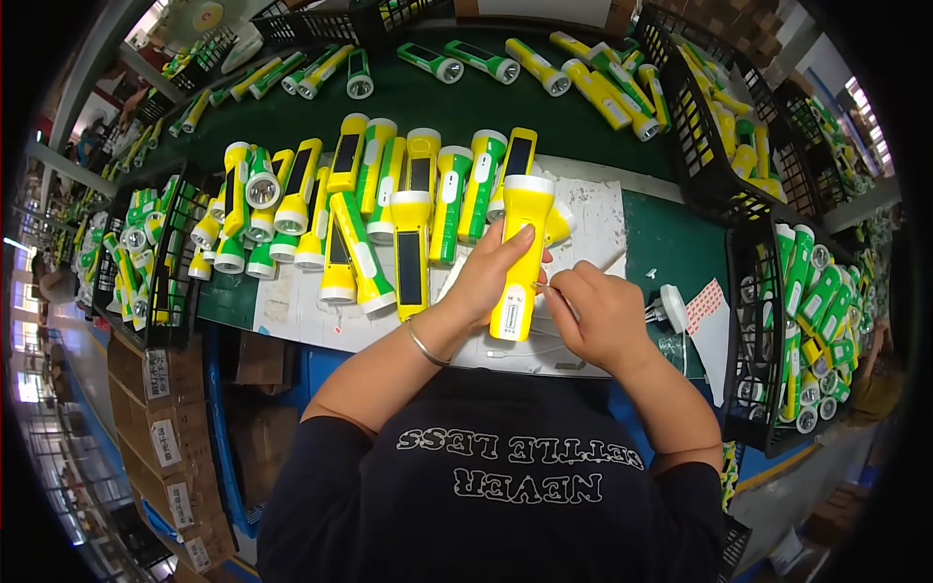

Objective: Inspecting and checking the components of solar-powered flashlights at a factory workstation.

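My left hand [478,280] is wrapped round the body of a yellow flashlight [523,255], with its white-rimmed head pointing away from me and a small label near its tail. My right hand [604,313] is closed in a pinch against the flashlight's right side; a thin thing shows at the fingertips, too small to name. Behind the held flashlight, part of another yellow one [558,225] shows. Left of my left hand lies a yellow flashlight with a dark solar panel [410,267], beside a green and yellow flashlight [360,251].
Several more flashlights [301,189] are heaped on the white work sheet [598,209] and along the green table [389,92]. Black crates [753,330] of flashlights stand at both sides. A white round part [671,307] and red-dotted sticker sheet [706,305] lie right. A white cable plug [498,355] lies near.
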`<state>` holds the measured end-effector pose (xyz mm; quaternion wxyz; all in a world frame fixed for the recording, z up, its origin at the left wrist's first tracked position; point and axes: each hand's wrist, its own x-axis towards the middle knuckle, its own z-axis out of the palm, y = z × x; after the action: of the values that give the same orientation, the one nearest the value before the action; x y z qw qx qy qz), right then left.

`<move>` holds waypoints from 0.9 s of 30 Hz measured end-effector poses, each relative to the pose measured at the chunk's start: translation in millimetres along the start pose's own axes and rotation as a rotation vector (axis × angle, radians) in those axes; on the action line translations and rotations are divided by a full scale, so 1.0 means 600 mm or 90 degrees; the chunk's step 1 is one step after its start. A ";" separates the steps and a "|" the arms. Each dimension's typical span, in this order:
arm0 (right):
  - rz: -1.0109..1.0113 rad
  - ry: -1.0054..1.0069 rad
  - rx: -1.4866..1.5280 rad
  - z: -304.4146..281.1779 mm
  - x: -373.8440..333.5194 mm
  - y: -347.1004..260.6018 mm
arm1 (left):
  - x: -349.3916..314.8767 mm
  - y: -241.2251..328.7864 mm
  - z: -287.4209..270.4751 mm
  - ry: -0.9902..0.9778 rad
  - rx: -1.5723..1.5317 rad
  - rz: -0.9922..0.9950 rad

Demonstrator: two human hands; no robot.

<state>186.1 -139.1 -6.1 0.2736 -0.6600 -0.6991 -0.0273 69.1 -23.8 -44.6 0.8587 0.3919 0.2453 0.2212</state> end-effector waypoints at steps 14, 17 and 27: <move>-0.132 -0.092 0.060 0.013 -0.022 -0.022 | 0.004 -0.002 -0.035 0.082 0.112 0.095; -0.077 -0.040 -0.030 0.022 0.012 -0.012 | 0.000 -0.008 -0.018 0.030 0.180 0.187; -0.247 -0.216 0.179 0.018 -0.034 -0.046 | -0.001 0.015 -0.049 0.094 0.124 0.163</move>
<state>155.9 -156.9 -14.7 0.2310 -0.4648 -0.8450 0.1288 49.5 -1.9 -54.4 0.7612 0.4838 0.2757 0.3324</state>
